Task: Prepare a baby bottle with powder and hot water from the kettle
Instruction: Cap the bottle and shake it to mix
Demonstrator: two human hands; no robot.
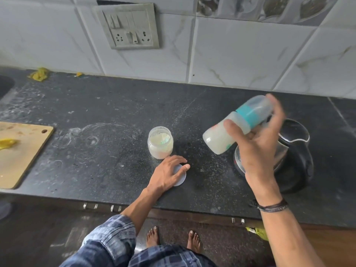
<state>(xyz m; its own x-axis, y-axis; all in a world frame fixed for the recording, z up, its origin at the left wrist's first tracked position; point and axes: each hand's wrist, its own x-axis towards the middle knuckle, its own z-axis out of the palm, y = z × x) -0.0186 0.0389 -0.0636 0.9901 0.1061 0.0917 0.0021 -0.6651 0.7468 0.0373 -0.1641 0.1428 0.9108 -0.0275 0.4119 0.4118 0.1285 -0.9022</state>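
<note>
My right hand [258,143] grips a baby bottle [221,135] with a teal collar and a clear cap. The bottle is tilted nearly sideways above the counter, its base to the lower left, and it holds cloudy white liquid. An open jar of white powder [160,142] stands upright at the counter's middle. Just in front of the jar my left hand [169,173] lies flat on a round pale lid [180,179] on the counter. A black and steel kettle [294,157] stands at the right, partly hidden behind my right hand.
The dark stone counter [96,132] has white powder smears. A wooden cutting board [21,151] with a yellow scrap lies at the left edge. A sink corner [4,85] shows at far left. A switch and socket plate [129,26] sits on the tiled wall.
</note>
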